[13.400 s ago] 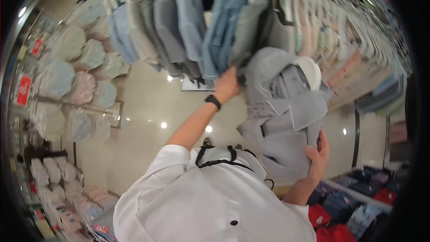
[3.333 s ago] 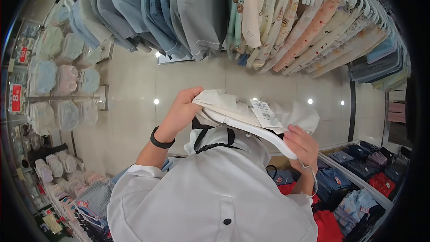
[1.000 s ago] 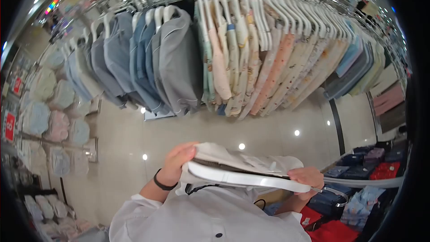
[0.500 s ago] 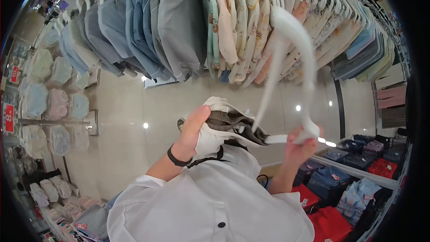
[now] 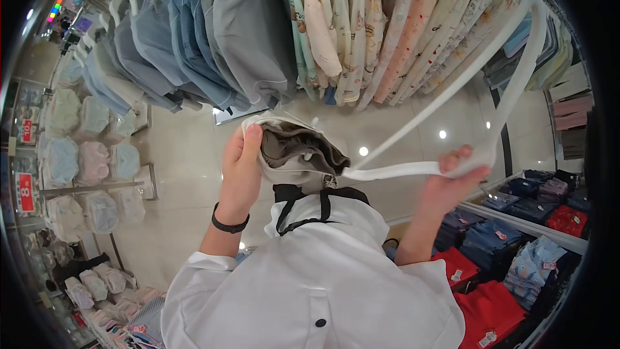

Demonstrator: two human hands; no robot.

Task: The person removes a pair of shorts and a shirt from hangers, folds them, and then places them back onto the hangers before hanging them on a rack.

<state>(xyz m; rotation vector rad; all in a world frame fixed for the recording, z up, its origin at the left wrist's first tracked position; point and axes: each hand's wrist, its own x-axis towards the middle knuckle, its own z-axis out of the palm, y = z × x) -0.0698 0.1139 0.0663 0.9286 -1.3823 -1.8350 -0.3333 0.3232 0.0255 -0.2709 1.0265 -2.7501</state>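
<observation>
My left hand [image 5: 242,165] is closed on the edge of a cream garment [image 5: 281,171], whose brownish-grey inside shows through its wide opening. A black band circles my left wrist. Held in my right hand [image 5: 457,178] is a white hanger [image 5: 403,169], its long bars slanting up toward the rack at the upper right. One end of the hanger overlaps the right edge of the garment's opening. Both hands are in front of my white shirt [image 5: 316,271], above the floor.
A rack of hanging clothes [image 5: 255,32] spans the far side. Packaged items [image 5: 61,148] hang at the left beside a red price sign [image 5: 25,192]. Folded jeans [image 5: 481,242] and red garments [image 5: 491,317] fill shelves at the lower right. Glossy floor tiles [image 5: 181,174] lie below.
My left hand has moved left and slightly up with the garment, whose opening shows wider. My right hand has shifted right and a little up, and the hanger has swung right.
</observation>
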